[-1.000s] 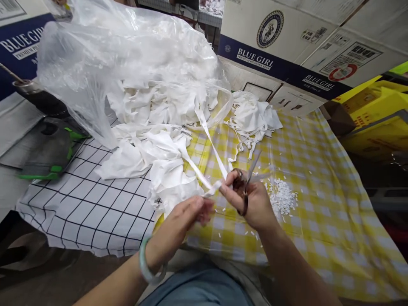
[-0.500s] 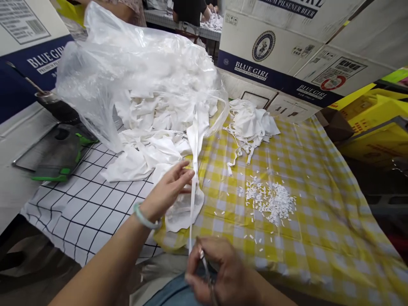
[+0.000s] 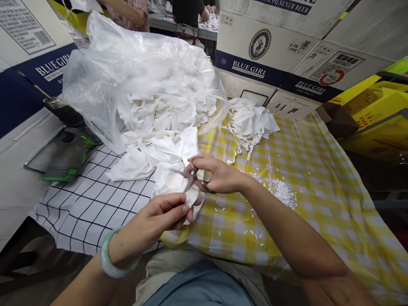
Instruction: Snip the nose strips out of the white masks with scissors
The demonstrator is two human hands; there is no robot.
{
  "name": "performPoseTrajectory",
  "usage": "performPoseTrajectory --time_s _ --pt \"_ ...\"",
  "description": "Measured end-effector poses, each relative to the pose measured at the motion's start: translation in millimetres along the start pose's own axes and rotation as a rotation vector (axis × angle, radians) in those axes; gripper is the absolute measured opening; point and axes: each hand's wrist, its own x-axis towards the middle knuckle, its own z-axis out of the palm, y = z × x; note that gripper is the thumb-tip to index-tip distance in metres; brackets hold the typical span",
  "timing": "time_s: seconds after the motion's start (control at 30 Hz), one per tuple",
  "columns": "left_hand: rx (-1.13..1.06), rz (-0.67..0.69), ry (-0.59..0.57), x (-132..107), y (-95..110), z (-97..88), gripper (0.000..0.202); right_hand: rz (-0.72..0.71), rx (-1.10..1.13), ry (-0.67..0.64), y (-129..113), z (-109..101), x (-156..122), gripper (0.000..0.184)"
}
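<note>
My right hand (image 3: 216, 174) is closed round small scissors (image 3: 190, 180) whose blades point left toward a white cloth piece (image 3: 174, 180) at the table's near edge. My left hand (image 3: 159, 219), with a pale green bangle on the wrist, pinches the lower edge of that white piece, fingers pressed together. Behind it lies a loose heap of white cloth pieces (image 3: 153, 148) spilling out of a big clear plastic bag (image 3: 127, 72).
A smaller pile of white pieces with straps (image 3: 251, 121) and a scatter of small white clippings (image 3: 280, 191) lie on the yellow checked cloth (image 3: 318, 178). A black-grid cloth (image 3: 89, 204), a green-trimmed tool (image 3: 66, 157) and cardboard boxes (image 3: 287, 51) surround the table. Other people work behind.
My right hand rose from my lap with the scissors to the white piece. My left hand dropped from the strap to pinch the piece's lower edge. The long strap no longer hangs stretched.
</note>
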Motion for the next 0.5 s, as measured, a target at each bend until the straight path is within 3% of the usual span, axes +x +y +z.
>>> performPoseTrajectory --time_s 0.03,0.1,0.2,0.27,0.37,0.43,0.5 --pt "-0.023 -0.014 0.007 -2.1 -2.9 -4.0 0.031 0.012 -0.028 -0.077 7.3 0.4 4.7 0.025" --pt "-0.078 -0.062 0.030 -4.9 -9.9 -12.1 0.032 0.084 -0.071 -0.068 18.2 4.2 5.5 0.021" --pt "-0.140 -0.160 0.003 -6.6 -17.3 -19.7 0.035 0.174 -0.020 0.229 19.3 8.8 -9.6 0.018" --pt "-0.132 -0.130 -0.008 -7.0 -16.6 -20.0 0.034 0.209 0.057 0.459 9.6 13.1 -24.7 0.014" --pt "-0.003 0.155 0.117 -5.6 -7.4 -12.4 0.029 0.345 0.198 0.668 -11.2 38.1 -45.7 0.012" --pt "0.061 0.375 0.259 -1.5 1.4 -1.8 0.025 0.474 0.314 0.702 -22.4 70.3 -54.8 0.011" --pt "0.009 0.501 0.343 6.5 9.4 11.8 0.022 0.568 0.444 0.698 -29.4 106.1 -60.1 0.015"
